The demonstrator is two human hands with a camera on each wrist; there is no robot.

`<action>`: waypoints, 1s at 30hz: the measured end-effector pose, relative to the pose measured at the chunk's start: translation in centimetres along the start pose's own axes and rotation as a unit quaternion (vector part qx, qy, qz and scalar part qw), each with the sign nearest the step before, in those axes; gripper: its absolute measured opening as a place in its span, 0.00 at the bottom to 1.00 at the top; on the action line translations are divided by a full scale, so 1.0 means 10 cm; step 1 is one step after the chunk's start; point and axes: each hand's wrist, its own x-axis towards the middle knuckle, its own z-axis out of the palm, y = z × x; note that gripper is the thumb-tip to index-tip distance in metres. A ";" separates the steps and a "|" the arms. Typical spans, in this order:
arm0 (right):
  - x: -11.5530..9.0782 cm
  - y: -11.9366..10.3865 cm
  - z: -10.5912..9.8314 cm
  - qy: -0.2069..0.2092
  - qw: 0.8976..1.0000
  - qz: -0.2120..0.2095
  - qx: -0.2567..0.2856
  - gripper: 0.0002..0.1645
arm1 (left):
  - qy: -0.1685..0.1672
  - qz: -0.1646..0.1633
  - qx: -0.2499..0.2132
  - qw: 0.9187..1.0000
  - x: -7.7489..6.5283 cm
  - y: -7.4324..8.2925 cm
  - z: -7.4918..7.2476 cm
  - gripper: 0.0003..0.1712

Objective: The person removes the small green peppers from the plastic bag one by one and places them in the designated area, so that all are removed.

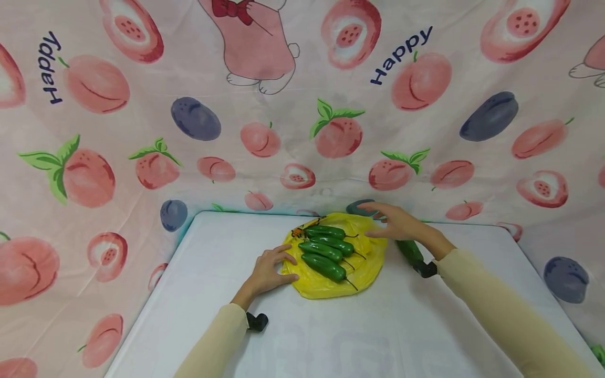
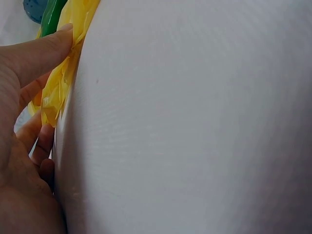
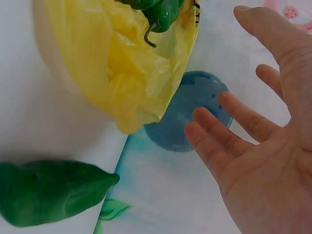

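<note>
Several glossy green chili peppers point(image 1: 326, 266) with thin dark stems lie side by side on a crumpled yellow plastic bag point(image 1: 312, 287) at the far middle of the table. My left hand point(image 1: 268, 270) is at the bag's left edge, thumb and fingers spread around it. In the left wrist view the thumb point(image 2: 46, 51) touches the yellow plastic close to a pepper. Beyond the bag's right edge, my right hand point(image 1: 394, 224) hovers with fingers apart and nothing in them. One more green pepper point(image 3: 53, 190) lies apart to the right, partly hidden under the right wrist in the head view.
The peppers and bag rest on a white tabletop point(image 1: 368, 336). A pink curtain point(image 1: 283, 105) printed with fruit hangs right behind the table's far edge and down both sides. Dark wrist cameras point(image 1: 257, 322) stick out below the cuffs.
</note>
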 end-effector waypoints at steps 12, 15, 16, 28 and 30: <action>0.23 -0.02 0.12 -0.012 1.000 -0.010 0.027 0.43 | -0.002 0.005 0.003 1.000 -0.01 0.01 -0.01 0.16; 0.27 -0.04 0.14 -0.017 0.999 -0.005 0.027 0.43 | -0.001 0.003 0.004 1.000 0.00 0.02 -0.01 0.16; 0.28 -0.04 0.15 -0.018 0.999 -0.004 0.026 0.43 | -0.001 0.002 0.004 1.000 0.00 0.02 -0.01 0.16; 0.49 -0.06 0.32 -0.030 0.999 -0.002 0.016 0.43 | 0.000 -0.002 -0.003 1.000 -0.01 0.03 -0.02 0.16; 0.52 -0.06 0.35 -0.030 0.999 -0.003 0.018 0.42 | -0.001 -0.002 -0.003 1.000 -0.01 0.04 -0.02 0.16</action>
